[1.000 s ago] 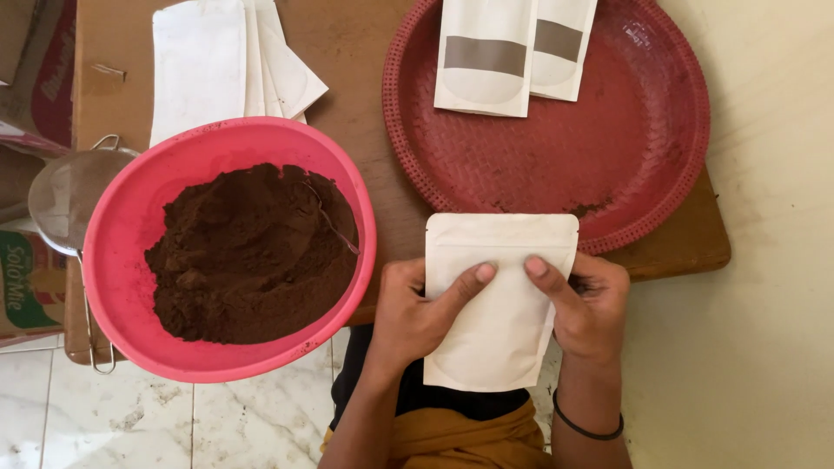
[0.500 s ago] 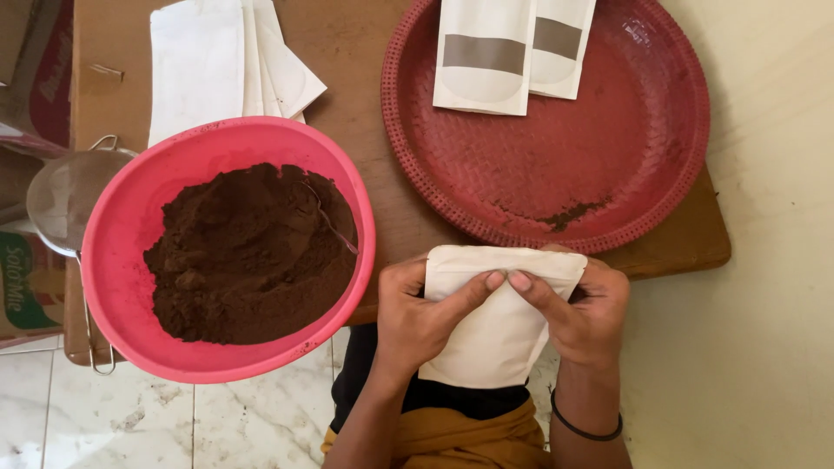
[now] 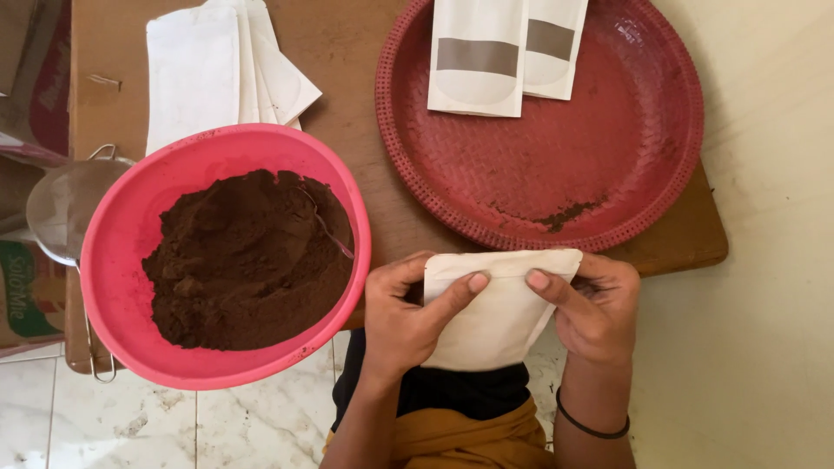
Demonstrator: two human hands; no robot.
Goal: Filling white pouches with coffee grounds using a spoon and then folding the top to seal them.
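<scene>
Both hands hold one white pouch (image 3: 491, 317) at the near edge of the worktop (image 3: 347, 52), just right of the pink bowl (image 3: 113, 260). The left hand (image 3: 404, 317) grips the pouch's left side with a finger laid across its front, and the right hand (image 3: 595, 308) pinches the top right corner, thumb on the front; the hands are close together, clamped on the pouch's upper edge. Whether its mouth is open cannot be told from here, and the pouch looks flat, so it seems not yet filled. The bowl is heaped with dark brown powder (image 3: 248, 260), and a thin spoon handle (image 3: 326, 227) pokes out of it, untouched. On the far side of the red tray (image 3: 608, 174) lie two pouches (image 3: 504, 52) with grey bands, which I judge to be finished ones, with a few crumbs of powder at the tray's near rim. A stack of blank pouches (image 3: 217, 74) waits at the far left, beyond the bowl, and a metal sieve (image 3: 61, 204) sticks out at the bowl's left. So the work looks early: two done, one in hand, several left
</scene>
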